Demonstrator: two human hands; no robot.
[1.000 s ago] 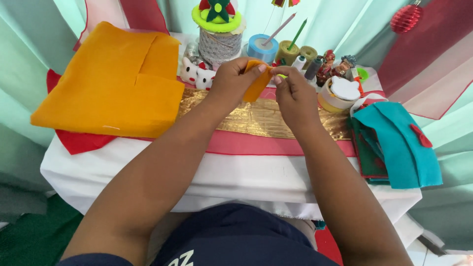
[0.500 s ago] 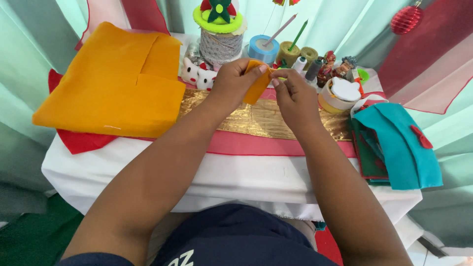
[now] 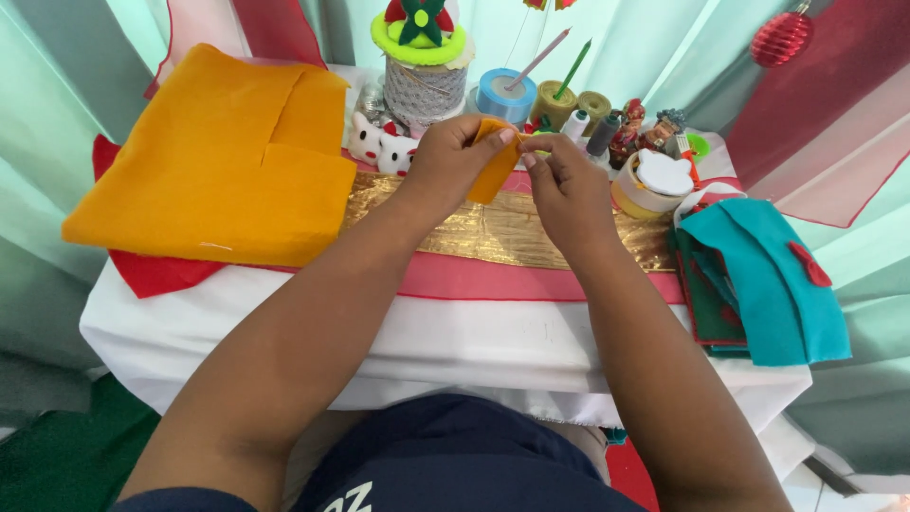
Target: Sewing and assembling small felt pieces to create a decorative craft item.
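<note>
CHANGE: barely any since half a second ago, both hands stay raised over the table's far middle | left hand pinches small orange felt piece, right hand nips its top edge, fingertips clenched | AROUND: big orange felt sheet far-left, teal felt stack right edge, lace spool, blue ribbon roll behind | BLOCKING: nothing.

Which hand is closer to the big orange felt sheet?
The left hand. It is just right of the big orange felt sheet, pinching a small orange felt piece. The right hand is farther right, on the other side of that small piece.
</note>
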